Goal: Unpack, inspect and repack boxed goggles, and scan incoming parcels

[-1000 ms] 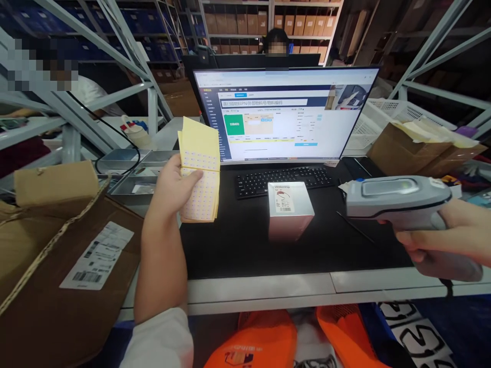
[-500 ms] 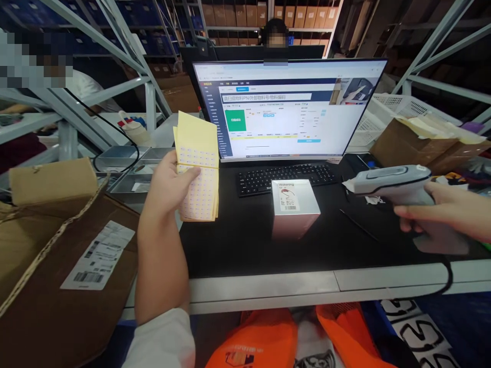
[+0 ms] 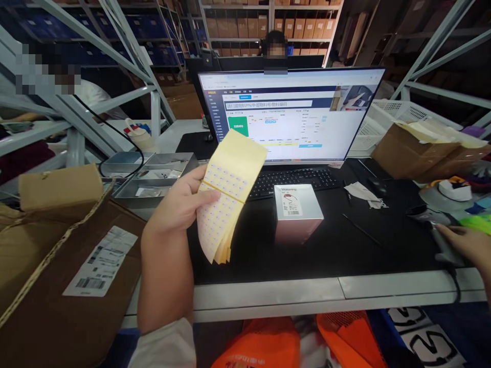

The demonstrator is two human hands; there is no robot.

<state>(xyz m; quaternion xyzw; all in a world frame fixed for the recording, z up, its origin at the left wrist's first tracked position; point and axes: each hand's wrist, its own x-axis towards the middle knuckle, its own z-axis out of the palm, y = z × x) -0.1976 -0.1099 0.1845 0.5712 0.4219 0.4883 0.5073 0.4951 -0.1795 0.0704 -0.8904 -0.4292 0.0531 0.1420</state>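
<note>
My left hand [image 3: 184, 200] grips a bundle of yellow sticker sheets [image 3: 224, 204], its thumb lying across the front. Rows of small printed labels cover the lower part of the sheets, and a band runs round them. Far to the right, my right hand [image 3: 466, 245] is closed round the handle of a grey barcode scanner [image 3: 441, 232], down at the desk top, its cable hanging over the front edge. Between the hands a silvery-pink box [image 3: 299, 212] marked "Wakening" stands on the black desk mat, a white label on its top.
Behind the box are a black keyboard [image 3: 291, 180] and a lit monitor [image 3: 295, 117]. An open cardboard carton [image 3: 69, 317] fills the left side beside grey trays [image 3: 161, 176]. Crumpled paper [image 3: 364, 193] and a brown box [image 3: 418, 151] lie on the right. Two people are beyond the desk.
The scanner has gone from raised above the desk down to the desk at the right, with my right hand. My left hand has moved right and tilted the sticker sheets, which now bend.
</note>
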